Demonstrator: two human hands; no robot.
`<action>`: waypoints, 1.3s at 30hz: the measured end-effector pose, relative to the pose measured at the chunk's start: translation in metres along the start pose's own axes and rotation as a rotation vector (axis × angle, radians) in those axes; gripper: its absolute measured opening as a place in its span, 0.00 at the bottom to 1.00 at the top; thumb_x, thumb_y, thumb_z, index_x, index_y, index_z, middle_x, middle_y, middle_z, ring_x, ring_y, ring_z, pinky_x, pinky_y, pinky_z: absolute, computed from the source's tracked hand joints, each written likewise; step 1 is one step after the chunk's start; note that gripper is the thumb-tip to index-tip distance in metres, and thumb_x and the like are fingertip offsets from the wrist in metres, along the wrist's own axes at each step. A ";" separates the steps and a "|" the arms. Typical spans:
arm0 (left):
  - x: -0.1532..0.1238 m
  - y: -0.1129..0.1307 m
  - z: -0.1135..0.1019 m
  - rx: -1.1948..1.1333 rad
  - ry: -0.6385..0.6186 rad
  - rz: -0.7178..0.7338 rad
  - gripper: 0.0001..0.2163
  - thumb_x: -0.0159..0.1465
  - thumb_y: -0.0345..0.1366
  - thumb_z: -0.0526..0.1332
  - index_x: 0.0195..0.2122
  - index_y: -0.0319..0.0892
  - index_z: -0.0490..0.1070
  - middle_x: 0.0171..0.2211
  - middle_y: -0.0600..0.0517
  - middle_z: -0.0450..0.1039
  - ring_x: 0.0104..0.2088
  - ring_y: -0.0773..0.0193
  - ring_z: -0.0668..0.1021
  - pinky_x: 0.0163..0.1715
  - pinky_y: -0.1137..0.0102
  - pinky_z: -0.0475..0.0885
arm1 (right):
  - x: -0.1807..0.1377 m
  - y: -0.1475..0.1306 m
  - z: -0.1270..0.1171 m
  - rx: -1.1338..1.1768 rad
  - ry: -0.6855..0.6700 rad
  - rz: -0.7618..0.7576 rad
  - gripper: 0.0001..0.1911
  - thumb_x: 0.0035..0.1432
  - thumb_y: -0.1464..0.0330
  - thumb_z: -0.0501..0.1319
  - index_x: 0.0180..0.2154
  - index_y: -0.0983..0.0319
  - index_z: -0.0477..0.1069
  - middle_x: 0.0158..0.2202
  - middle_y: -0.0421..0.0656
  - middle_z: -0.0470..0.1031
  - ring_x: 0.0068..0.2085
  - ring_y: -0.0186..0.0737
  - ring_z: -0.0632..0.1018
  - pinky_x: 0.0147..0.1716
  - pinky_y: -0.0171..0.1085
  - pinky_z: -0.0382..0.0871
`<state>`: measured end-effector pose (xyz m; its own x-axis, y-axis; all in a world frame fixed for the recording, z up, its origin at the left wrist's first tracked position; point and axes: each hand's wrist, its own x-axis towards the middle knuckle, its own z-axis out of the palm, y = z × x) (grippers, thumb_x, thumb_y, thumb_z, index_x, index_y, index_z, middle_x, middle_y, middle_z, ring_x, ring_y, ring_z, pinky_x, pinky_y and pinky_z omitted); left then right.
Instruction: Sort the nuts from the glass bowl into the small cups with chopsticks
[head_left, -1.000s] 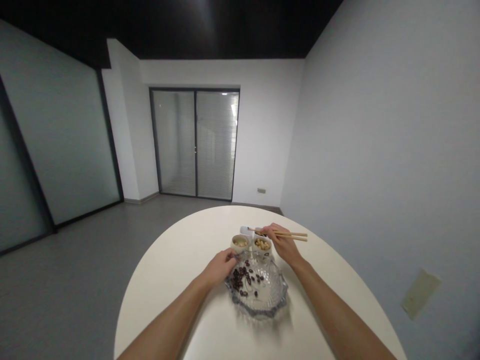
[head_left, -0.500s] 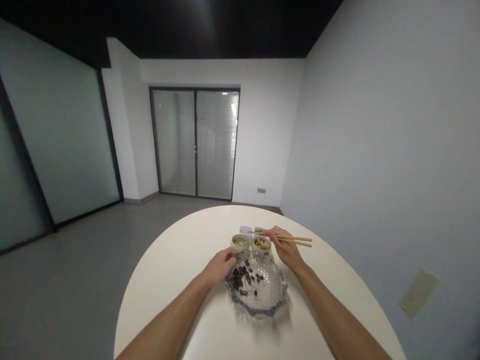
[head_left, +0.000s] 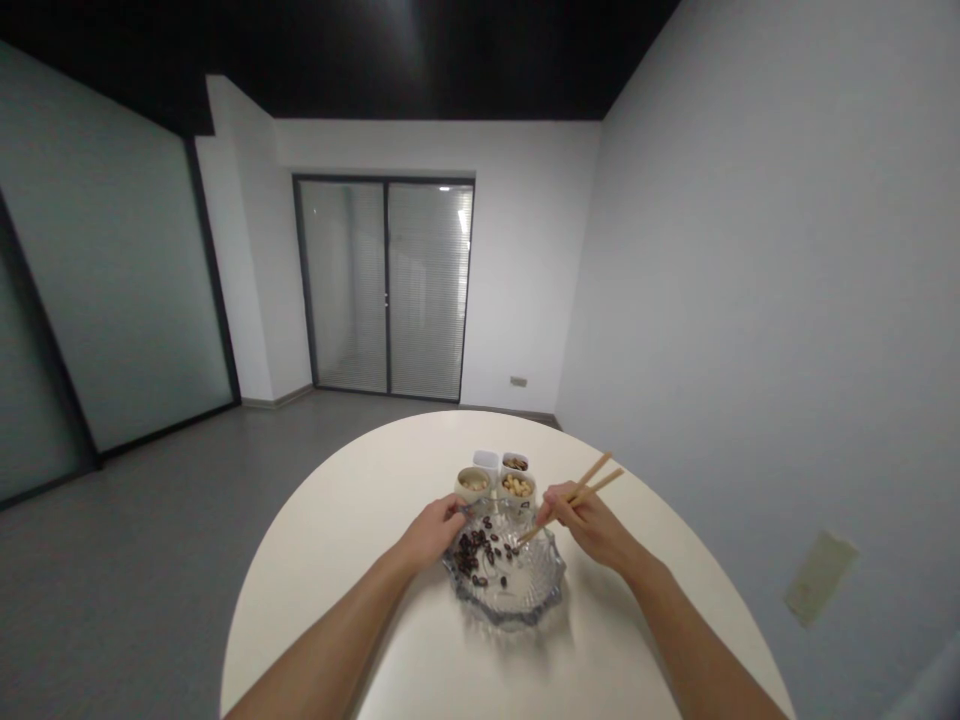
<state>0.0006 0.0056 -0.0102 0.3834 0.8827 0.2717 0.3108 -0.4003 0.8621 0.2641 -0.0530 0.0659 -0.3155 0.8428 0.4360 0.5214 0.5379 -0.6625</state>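
A clear scalloped glass bowl (head_left: 537, 577) sits near the table's middle, with dark, glossy beans (head_left: 471, 550) gathered mostly in its left half. My left hand (head_left: 433, 532) is closed on the bowl's upper left rim, thumb toward the inside. In my right hand (head_left: 596, 525) is a pair of wooden chopsticks (head_left: 606, 481). Their tips point down into the bowl, close to a few beans on its right side; whether they touch one is too small to tell.
Behind the bowl stand a cup of pale pieces (head_left: 473, 482), a cup of yellowish nuts (head_left: 517, 487), a white dish (head_left: 486, 461) and a small cup of brown pieces (head_left: 515, 463). All rest on a round cream table (head_left: 330, 520). A wall (head_left: 750, 300) rises at right.
My right hand has come back from over the small cups toward me, and the chopsticks have swung from roughly level to pointing down into the glass bowl. My left hand stays on the rim.
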 end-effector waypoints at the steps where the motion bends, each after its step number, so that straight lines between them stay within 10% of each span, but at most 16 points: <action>1: 0.000 0.000 0.000 0.000 -0.001 0.001 0.10 0.56 0.33 0.52 0.35 0.39 0.71 0.34 0.52 0.73 0.36 0.61 0.73 0.38 0.70 0.65 | 0.000 0.000 0.000 -0.005 -0.004 -0.010 0.29 0.67 0.51 0.49 0.26 0.61 0.78 0.26 0.44 0.75 0.30 0.40 0.72 0.32 0.36 0.64; 25: 0.000 -0.001 -0.001 0.014 0.003 -0.003 0.11 0.57 0.33 0.53 0.36 0.40 0.72 0.35 0.51 0.75 0.37 0.60 0.73 0.40 0.69 0.66 | -0.001 -0.002 0.002 -0.018 -0.082 0.079 0.27 0.67 0.53 0.50 0.27 0.63 0.76 0.24 0.42 0.72 0.26 0.37 0.69 0.27 0.34 0.60; 39: -0.001 0.003 0.000 0.010 -0.003 -0.031 0.10 0.57 0.34 0.53 0.35 0.39 0.71 0.31 0.52 0.72 0.34 0.63 0.71 0.35 0.71 0.63 | 0.017 0.005 -0.002 -0.057 0.157 -0.105 0.26 0.67 0.54 0.51 0.25 0.61 0.75 0.23 0.42 0.72 0.27 0.39 0.71 0.28 0.36 0.63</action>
<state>0.0007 0.0038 -0.0081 0.3763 0.8939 0.2436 0.3312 -0.3754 0.8657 0.2627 -0.0365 0.0712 -0.2453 0.7664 0.5937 0.5375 0.6172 -0.5746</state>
